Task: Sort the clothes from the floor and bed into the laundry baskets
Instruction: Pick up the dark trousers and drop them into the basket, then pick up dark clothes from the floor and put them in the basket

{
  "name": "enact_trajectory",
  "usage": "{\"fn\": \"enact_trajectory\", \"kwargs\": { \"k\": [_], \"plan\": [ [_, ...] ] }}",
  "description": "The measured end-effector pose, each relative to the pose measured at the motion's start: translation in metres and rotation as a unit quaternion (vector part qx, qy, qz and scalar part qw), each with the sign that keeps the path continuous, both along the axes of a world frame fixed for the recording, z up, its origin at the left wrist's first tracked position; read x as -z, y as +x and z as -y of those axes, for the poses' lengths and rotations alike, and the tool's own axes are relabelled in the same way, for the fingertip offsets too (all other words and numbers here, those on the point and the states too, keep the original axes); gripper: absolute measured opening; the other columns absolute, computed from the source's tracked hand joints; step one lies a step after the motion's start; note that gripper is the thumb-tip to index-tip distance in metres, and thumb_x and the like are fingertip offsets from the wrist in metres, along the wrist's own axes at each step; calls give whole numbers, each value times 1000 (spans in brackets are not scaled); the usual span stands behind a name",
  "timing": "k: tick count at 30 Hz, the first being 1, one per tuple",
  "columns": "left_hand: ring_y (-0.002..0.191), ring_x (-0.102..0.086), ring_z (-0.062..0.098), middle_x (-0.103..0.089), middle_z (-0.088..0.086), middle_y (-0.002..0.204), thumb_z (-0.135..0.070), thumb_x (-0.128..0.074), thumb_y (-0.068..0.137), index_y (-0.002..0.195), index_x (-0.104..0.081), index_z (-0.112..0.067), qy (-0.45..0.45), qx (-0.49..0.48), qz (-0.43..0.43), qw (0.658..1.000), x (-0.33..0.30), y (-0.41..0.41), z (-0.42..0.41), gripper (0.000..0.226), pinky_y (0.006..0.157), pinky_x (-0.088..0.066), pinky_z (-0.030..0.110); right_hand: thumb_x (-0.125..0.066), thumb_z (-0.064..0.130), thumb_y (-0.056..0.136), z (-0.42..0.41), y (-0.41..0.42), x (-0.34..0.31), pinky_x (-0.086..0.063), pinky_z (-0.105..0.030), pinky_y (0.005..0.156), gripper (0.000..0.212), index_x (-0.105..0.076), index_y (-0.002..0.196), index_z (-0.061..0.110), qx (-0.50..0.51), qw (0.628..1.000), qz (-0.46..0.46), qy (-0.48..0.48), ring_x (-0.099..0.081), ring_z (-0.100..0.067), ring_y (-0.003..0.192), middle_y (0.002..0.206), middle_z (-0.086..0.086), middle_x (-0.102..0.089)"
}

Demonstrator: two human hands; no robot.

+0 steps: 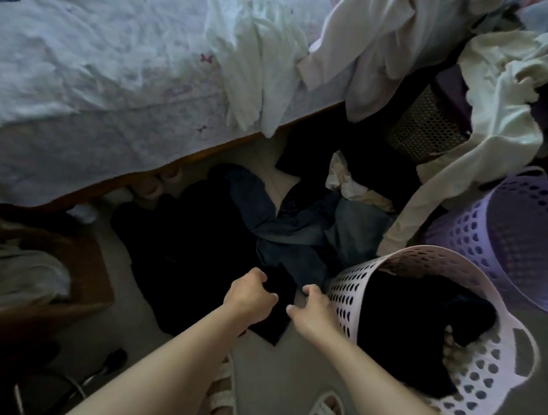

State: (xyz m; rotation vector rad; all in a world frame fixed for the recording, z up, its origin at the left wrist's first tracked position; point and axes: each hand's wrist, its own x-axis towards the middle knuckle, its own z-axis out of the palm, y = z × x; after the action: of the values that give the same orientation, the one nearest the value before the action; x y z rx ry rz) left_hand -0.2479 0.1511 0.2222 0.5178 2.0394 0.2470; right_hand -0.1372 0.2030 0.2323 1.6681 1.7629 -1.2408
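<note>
From the head view, your left hand (pixel 249 295) is clenched on a small black garment (pixel 275 307) just beside the pink basket (pixel 346 286), and your right hand (pixel 309 311) pinches its other edge. Darks already sit in that basket — the purple basket (pixel 494 224) looks empty. Dark clothes on the floor (pixel 277 226) and whites on the bed (pixel 256 62) remain.

Head view, steeply down, near floor (pixel 277 369)
</note>
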Motion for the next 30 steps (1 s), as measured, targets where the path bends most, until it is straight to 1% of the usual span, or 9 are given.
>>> {"fn": "enact_trajectory", "kwargs": {
  "k": [4, 10, 15, 19, 22, 26, 28, 30],
  "plan": [
    [115, -57, 21, -57, 3, 128, -30, -61, 90, 135, -43, -19, -9, -20, -4, 1000, 31, -28, 13, 50, 92, -50, 31, -53, 26, 94, 11, -32, 29, -37, -34, 103, 56, -29, 144, 16, -32, 999, -3, -9, -40, -26, 133, 147, -9, -35],
    [115, -57, 21, -57, 4, 129, -28, -62, 90, 136, -44, -18, -16, -66, 7, 998, 88, -47, 21, 50, 95, -50, 34, -53, 24, 95, 15, -58, 86, -38, -33, 103, 54, -30, 143, 15, -63, 998, 2, -13, -40, -26, 132, 145, -9, -35],
    [116, -56, 22, -56, 4, 130, -27, -61, 91, 136, -43, -19, -25, -98, 13, 995, 158, -52, 29, 49, 95, -50, 34, -55, 23, 93, 10, -70, 157, -38, -34, 104, 54, -32, 142, 15, -82, 997, 10, -1, -42, -24, 132, 144, -7, -40],
    [122, -53, 24, -52, 6, 135, -28, -61, 90, 139, -40, -18, -53, -99, 30, 993, 230, -58, 39, 54, 97, -48, 33, -57, 20, 92, 13, -77, 229, -38, -32, 104, 55, -33, 142, 13, -110, 994, 15, 2, -43, -24, 131, 144, -7, -42],
    [122, -52, 27, -48, 9, 138, -28, -62, 89, 143, -34, -18, -66, -91, 33, 993, 284, -62, 49, 61, 97, -48, 34, -58, 17, 91, 20, -80, 280, -40, -31, 101, 58, -32, 143, 11, -141, 990, 14, 1, -44, -25, 129, 144, -9, -41],
    [122, -52, 28, -41, 9, 143, -30, -64, 87, 148, -25, -25, -74, -81, 37, 993, 344, -68, 58, 72, 93, -49, 33, -58, 19, 91, 26, -90, 337, -43, -32, 97, 63, -28, 146, 13, -167, 986, 5, -12, -46, -27, 126, 143, -11, -39],
    [119, -54, 27, -44, 9, 140, -31, -64, 86, 146, -27, -28, -67, -81, 53, 993, 371, -71, 61, 71, 93, -50, 33, -58, 20, 90, 28, -96, 364, -45, -31, 92, 64, -26, 146, 15, -162, 987, -9, -25, -49, -28, 121, 140, -13, -41],
    [117, -55, 26, -47, 9, 138, -30, -64, 85, 144, -30, -30, -60, -88, 67, 992, 391, -74, 63, 68, 95, -50, 35, -58, 20, 90, 28, -101, 387, -44, -27, 85, 65, -25, 146, 17, -148, 988, -16, -39, -52, -28, 117, 137, -14, -43]
  ]
}}
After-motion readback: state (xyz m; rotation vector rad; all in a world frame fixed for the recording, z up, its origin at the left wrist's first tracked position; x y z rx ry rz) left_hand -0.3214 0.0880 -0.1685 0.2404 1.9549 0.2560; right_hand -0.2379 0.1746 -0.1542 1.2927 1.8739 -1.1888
